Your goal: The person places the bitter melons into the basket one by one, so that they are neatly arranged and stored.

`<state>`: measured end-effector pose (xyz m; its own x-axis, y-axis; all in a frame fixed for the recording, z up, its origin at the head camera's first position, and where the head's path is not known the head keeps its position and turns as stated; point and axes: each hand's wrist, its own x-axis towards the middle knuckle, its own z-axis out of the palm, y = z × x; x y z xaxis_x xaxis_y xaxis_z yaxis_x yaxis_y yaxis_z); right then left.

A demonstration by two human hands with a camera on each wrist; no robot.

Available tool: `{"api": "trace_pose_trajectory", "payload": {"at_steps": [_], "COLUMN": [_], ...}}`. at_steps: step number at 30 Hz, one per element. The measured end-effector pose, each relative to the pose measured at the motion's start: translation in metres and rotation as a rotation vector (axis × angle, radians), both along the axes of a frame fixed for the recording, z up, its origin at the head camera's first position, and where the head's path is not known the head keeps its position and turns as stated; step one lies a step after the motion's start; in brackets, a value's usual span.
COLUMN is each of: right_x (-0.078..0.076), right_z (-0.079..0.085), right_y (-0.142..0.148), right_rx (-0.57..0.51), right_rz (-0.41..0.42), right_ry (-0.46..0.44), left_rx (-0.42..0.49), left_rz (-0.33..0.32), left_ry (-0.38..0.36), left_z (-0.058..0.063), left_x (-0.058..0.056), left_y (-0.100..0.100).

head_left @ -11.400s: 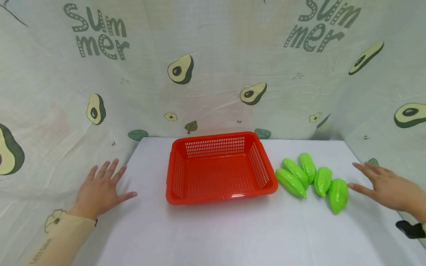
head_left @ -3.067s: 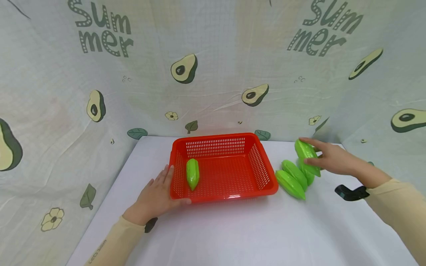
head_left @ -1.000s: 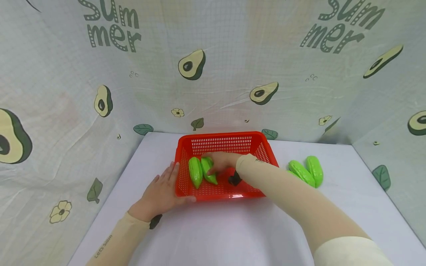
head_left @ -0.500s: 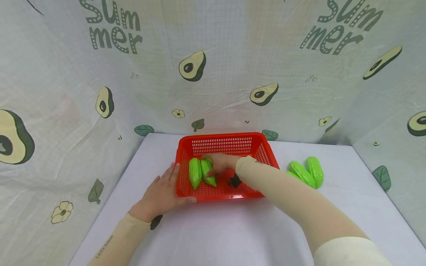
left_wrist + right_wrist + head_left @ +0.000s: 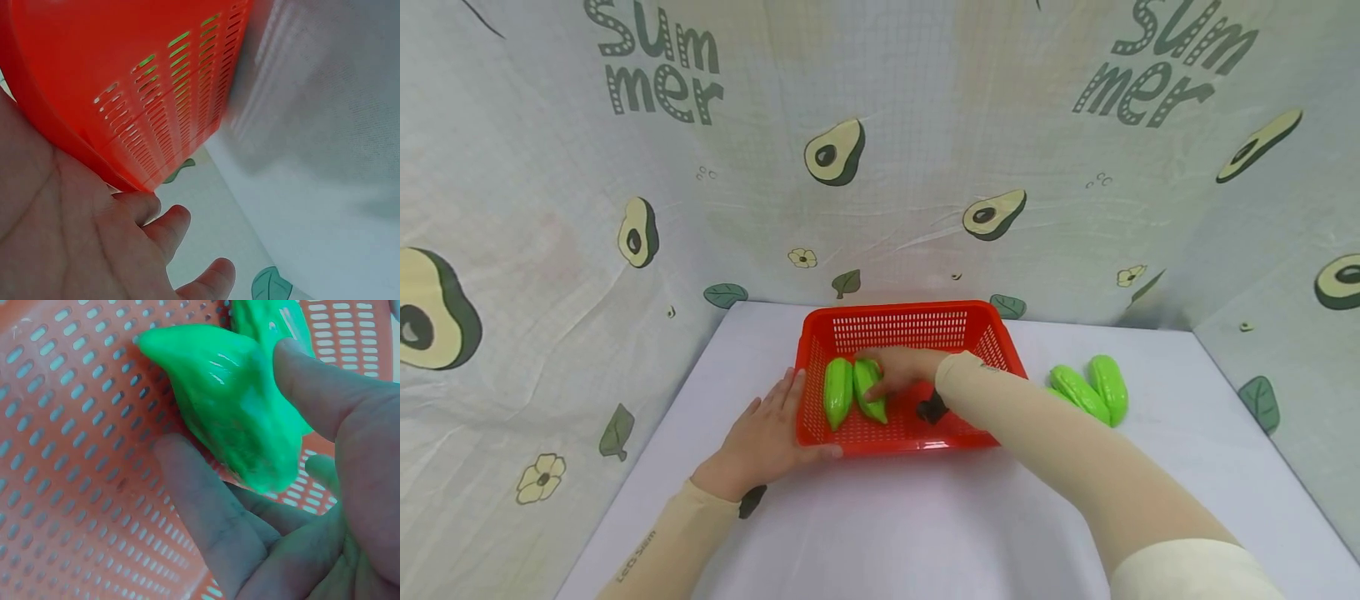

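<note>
In the head view a red plastic basket (image 5: 895, 448) with slotted walls stands on the white table. My left hand (image 5: 763, 442) rests against its left side, fingers straight along the rim; the left wrist view shows the palm at the red wall (image 5: 150, 112). Inside lie two ridged green star fruits side by side: a left one (image 5: 838, 393) and a right one (image 5: 874, 407). My right hand (image 5: 906, 367) reaches in over the rim, its thumb and fingers around the right fruit. In the right wrist view digits flank this fruit (image 5: 231, 400), with the other fruit (image 5: 275, 319) behind.
More green star fruits lie on the table right of the basket: one at the far side (image 5: 1108, 387), one beside it (image 5: 1081, 393), another mostly hidden by the right sleeve (image 5: 1060, 442). A cloth backdrop (image 5: 910, 100) printed with avocados surrounds the table.
Since 3.1 s ago my right hand has brought a second star fruit from the right into the basket. Over the last second the left fruit has turned slightly; both hands have hardly moved.
</note>
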<state>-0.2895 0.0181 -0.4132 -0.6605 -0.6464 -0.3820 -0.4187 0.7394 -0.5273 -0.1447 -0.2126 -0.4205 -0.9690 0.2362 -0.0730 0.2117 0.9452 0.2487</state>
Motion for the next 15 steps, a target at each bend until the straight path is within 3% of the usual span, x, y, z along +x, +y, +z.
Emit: {"api": "trace_pose_trajectory", "payload": {"at_steps": [6,10,15], "right_x": [0.001,0.005,0.018], "right_z": [0.026,0.057,0.099], "right_y": [0.018,0.042,0.092], "right_rx": [0.018,0.005,-0.016], "right_rz": [0.024,0.003,-0.048], "right_ry": [0.036,0.071,0.137], "left_rx": [0.006,0.011,0.015], "left_rz": [0.002,0.009,0.003], "left_ry": [-0.001,-0.003,0.01], "left_z": [0.001,0.0,-0.001], "left_x": [-0.001,-0.001,-0.001], "left_y": [0.001,0.001,0.0]}}
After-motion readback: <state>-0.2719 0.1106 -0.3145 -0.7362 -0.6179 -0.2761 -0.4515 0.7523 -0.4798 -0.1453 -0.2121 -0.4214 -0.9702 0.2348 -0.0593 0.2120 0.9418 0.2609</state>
